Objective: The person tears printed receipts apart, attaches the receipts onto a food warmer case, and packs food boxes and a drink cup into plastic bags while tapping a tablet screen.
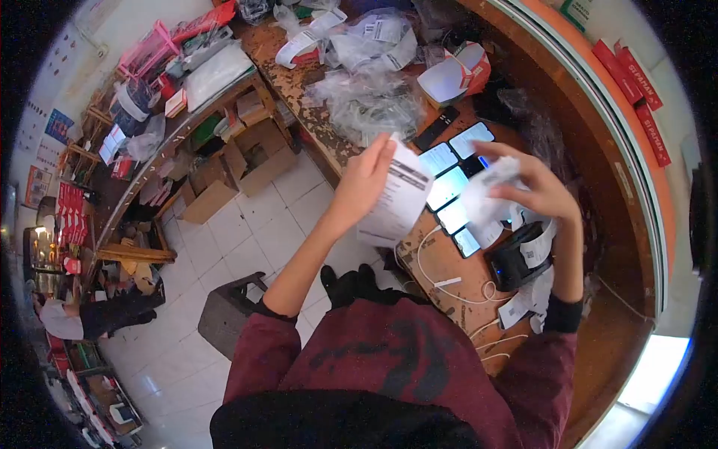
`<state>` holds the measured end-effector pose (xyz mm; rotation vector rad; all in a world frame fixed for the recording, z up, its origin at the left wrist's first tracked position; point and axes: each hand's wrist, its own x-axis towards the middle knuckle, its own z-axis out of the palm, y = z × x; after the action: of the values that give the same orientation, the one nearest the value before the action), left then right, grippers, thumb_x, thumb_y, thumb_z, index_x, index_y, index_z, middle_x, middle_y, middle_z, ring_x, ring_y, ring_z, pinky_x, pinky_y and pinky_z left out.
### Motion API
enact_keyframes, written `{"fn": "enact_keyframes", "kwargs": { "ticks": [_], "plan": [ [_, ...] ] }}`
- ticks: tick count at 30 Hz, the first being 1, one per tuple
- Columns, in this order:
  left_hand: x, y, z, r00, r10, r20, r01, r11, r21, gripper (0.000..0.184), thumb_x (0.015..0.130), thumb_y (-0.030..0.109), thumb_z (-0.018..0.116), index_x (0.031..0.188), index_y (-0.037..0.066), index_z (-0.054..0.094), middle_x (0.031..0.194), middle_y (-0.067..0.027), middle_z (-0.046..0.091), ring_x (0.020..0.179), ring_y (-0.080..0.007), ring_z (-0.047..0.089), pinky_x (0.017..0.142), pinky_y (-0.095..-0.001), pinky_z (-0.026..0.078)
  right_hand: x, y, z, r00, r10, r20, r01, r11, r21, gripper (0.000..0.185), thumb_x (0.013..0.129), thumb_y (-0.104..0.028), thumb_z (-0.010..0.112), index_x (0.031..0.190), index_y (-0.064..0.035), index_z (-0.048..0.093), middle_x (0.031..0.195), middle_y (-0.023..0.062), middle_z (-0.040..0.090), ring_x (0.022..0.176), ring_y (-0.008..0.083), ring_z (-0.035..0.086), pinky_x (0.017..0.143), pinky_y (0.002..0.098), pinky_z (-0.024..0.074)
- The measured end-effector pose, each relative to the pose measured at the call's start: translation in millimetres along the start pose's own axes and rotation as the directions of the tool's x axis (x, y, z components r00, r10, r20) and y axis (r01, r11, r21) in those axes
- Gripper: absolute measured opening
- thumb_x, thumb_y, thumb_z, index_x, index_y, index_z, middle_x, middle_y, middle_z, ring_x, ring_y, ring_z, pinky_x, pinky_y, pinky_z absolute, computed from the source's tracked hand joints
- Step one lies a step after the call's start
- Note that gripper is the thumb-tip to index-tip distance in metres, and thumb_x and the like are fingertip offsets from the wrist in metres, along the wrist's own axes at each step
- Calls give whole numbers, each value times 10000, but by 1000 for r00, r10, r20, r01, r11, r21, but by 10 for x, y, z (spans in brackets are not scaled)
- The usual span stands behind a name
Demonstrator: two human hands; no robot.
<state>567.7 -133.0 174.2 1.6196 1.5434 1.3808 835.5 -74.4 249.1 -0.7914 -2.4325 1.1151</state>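
Observation:
My left hand [364,179] is closed on a printed paper slip [400,198], pinching it near its upper edge with the text side showing. On the other side, my right hand [544,185] is closed around a crumpled white wrapped bundle [490,193], which is blurred, so I cannot tell what is in it. Beneath and between the hands lie several lit phones [449,187] on the worn wooden table [434,262]. Just below my right hand stands a black label printer [510,262] with a printed label [536,248] on it.
Clear plastic bags [374,105] pile up at the table's far end, beside a red and white box [470,71]. White cables [449,283] run along the near edge. A dark stool [228,314] and cardboard boxes [262,161] stand on the tiled floor. Another person [105,318] is at far left.

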Motion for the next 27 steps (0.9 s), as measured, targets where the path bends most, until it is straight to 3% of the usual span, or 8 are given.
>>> {"fn": "enact_keyframes", "kwargs": {
  "ticks": [2, 3, 4, 6, 7, 9, 12, 27],
  "plan": [
    [52, 190, -15, 995, -22, 102, 23, 1000, -12, 382, 931, 306, 425, 1078, -39, 499, 860, -289, 566, 827, -388, 580, 736, -355, 439, 328, -189, 268, 984, 83, 160, -106, 984, 143, 279, 783, -215, 659, 948, 8, 637, 1013, 122, 621, 938, 176, 565, 807, 304, 448],
    [77, 288, -91, 956, -170, 239, 184, 982, -36, 382, 924, 292, 444, 1160, -8, 453, 952, -226, 601, 879, -348, 585, 798, -342, 430, 455, -228, 380, 988, 75, 136, -95, 985, 143, 296, 794, -241, 659, 932, 20, 640, 795, 58, 647, 729, 103, 568, 711, 275, 464],
    [71, 231, -108, 956, -160, 247, 173, 984, -32, 382, 924, 292, 444, 1160, -8, 453, 952, -226, 601, 879, -348, 585, 798, -342, 430, 501, -291, 342, 990, 75, 121, -92, 985, 143, 296, 794, -241, 659, 932, 20, 640, 795, 58, 647, 729, 103, 568, 711, 275, 464],
    [29, 145, -170, 963, 193, 186, -132, 945, -299, 455, 889, 294, 515, 1245, 45, 381, 1047, -183, 580, 958, -264, 567, 831, -336, 416, 619, -464, 219, 982, 189, -1, -187, 969, 159, 294, 791, -243, 659, 918, 22, 646, 752, 42, 642, 686, 83, 571, 669, 255, 471],
    [-54, 204, -333, 922, -37, 386, 132, 966, -223, 615, 816, 265, 626, 1305, 74, 305, 1173, -146, 521, 1061, -209, 508, 895, -328, 386, 643, -377, 155, 983, 148, -109, -123, 969, 214, 287, 790, -244, 661, 917, 13, 654, 783, 43, 648, 692, 64, 572, 666, 241, 470],
    [-282, 23, -408, 917, 126, 378, -5, 953, -303, 716, 750, 237, 703, 1317, 54, 306, 1181, -157, 516, 1082, -205, 499, 920, -322, 375, 656, -397, -20, 962, 153, -224, -111, 976, 189, 302, 773, -230, 680, 925, 29, 647, 816, 62, 658, 711, 81, 589, 676, 237, 472],
    [-644, -5, -572, 860, -152, 487, 321, 903, -285, 608, 762, 171, 697, 1272, 22, 402, 1078, -90, 594, 985, -142, 555, 853, -287, 432, 699, -438, -182, 946, 177, -271, -123, 972, 202, 318, 760, -230, 692, 926, 37, 644, 824, 73, 661, 716, 97, 597, 675, 242, 472],
    [-688, -1, -1225, 764, -196, 615, 446, 849, -283, 559, 725, 112, 721, 1204, 10, 453, 1045, -61, 598, 960, -127, 564, 830, -267, 439, 779, -353, -324, 920, 99, -379, -115, 993, -18, 344, 755, -307, 691, 887, 10, 666, 769, 75, 655, 656, 109, 590, 636, 253, 468]
  ]
}}
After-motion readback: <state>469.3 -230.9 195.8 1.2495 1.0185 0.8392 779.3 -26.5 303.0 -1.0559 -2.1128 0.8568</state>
